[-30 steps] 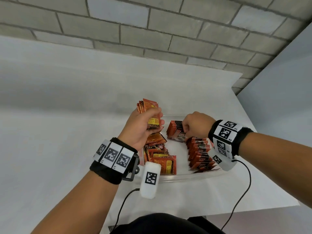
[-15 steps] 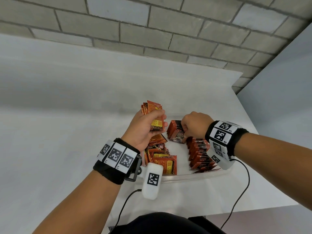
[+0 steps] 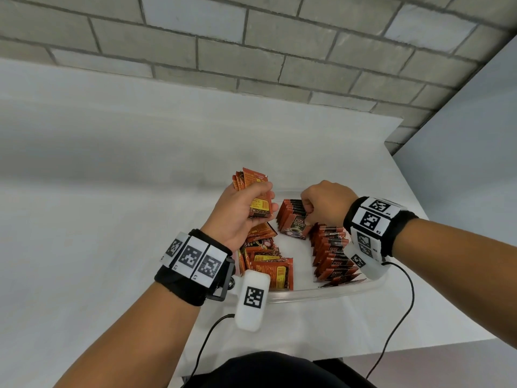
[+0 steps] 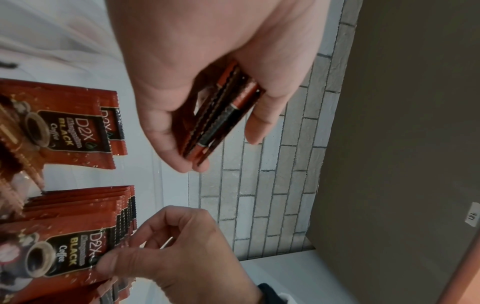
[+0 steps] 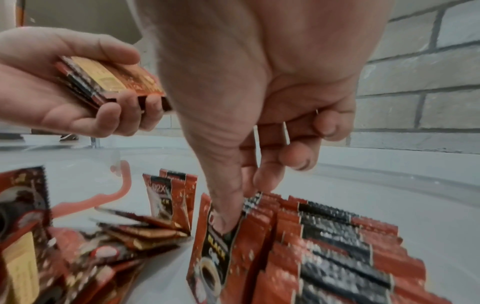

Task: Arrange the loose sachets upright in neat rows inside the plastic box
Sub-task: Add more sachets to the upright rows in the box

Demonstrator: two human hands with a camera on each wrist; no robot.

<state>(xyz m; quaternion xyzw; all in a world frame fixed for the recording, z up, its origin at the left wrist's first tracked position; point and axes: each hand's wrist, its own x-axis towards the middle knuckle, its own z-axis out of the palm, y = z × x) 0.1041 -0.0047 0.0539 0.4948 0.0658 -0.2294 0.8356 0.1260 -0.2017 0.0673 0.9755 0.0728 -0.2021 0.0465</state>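
Note:
A clear plastic box (image 3: 321, 293) sits on the white table. My left hand (image 3: 243, 214) is raised over the box's left side and grips a stack of several orange-brown coffee sachets (image 3: 253, 191), also seen edge-on (image 4: 223, 111). My right hand (image 3: 310, 210) reaches into the box's far middle and pinches the front sachet (image 5: 215, 246) of a short upright row (image 3: 293, 219). A longer row of sachets (image 3: 333, 256) leans along the right side. Loose sachets (image 3: 268, 261) lie in a heap at the left.
The white table (image 3: 112, 219) stretches left of the box, with a brick wall (image 3: 251, 51) behind. The table ends just right of the box and near my body. Black cables (image 3: 402, 317) hang from both wrist cameras. A pink hook-shaped piece (image 5: 114, 195) shows at the box wall.
Both hands stay almost in place. The left hand with its stack has drifted slightly right, and the right hand keeps working at the same upright row.

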